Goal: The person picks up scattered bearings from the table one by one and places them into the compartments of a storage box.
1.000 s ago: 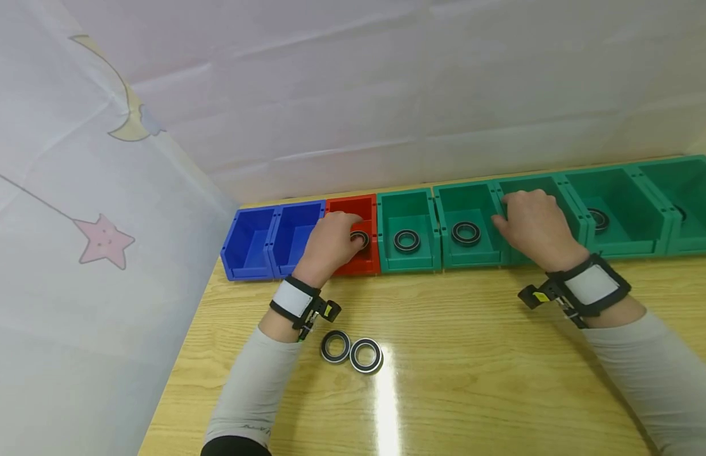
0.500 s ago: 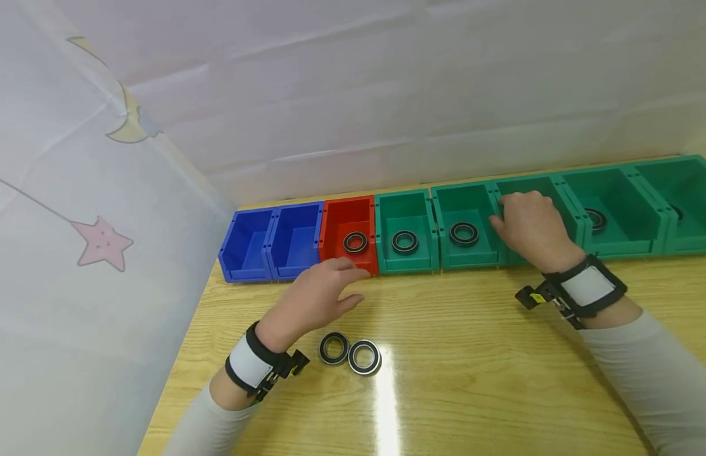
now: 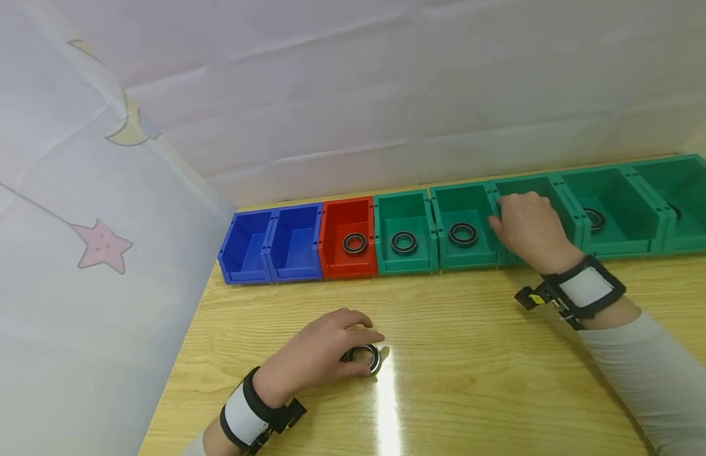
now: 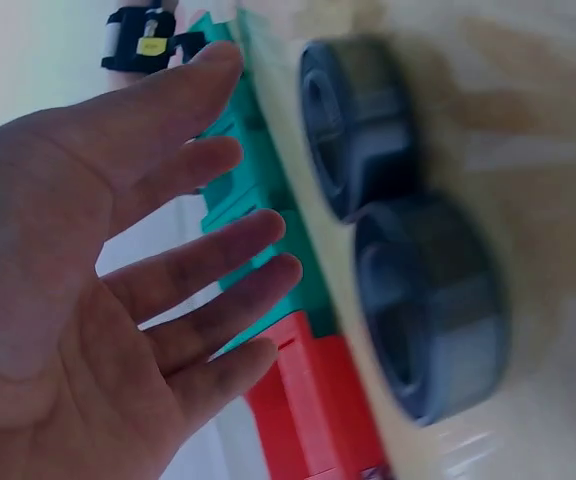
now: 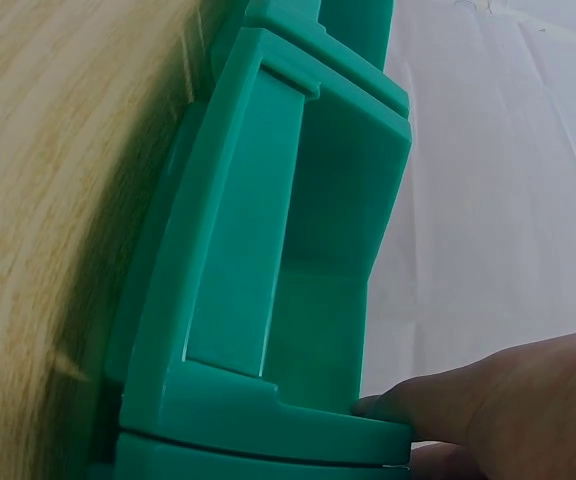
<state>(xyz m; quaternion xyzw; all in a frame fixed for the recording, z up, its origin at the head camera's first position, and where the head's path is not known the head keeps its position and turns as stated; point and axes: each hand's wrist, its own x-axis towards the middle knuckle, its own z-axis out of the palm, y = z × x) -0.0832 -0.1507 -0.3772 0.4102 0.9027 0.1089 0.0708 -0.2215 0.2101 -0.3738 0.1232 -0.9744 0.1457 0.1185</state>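
Observation:
Two black-and-silver ball bearings lie side by side on the wooden table. My left hand (image 3: 315, 351) is over them with its fingers spread, partly covering the right bearing (image 3: 376, 360) and most of the left one. In the left wrist view there is a gap between the fingers and both the nearer bearing (image 4: 438, 300) and the farther bearing (image 4: 368, 120). My right hand (image 3: 530, 228) pinches the side wall of a green bin (image 5: 238, 250), with one fingertip inside and another finger beyond the wall. In the head view this hand hides much of that bin.
Bins stand in a row along the wall: blue bins (image 3: 247, 276), a red bin (image 3: 348, 271) and several green ones. One bearing (image 3: 345, 246) lies in the red bin, and another bearing (image 3: 395, 244) in the green bin beside it. More bearings lie in bins farther right.
My left hand has come back from the red bin, leaving a bearing in it, and moved down over the two bearings on the table. The right hand has stayed at its bin.

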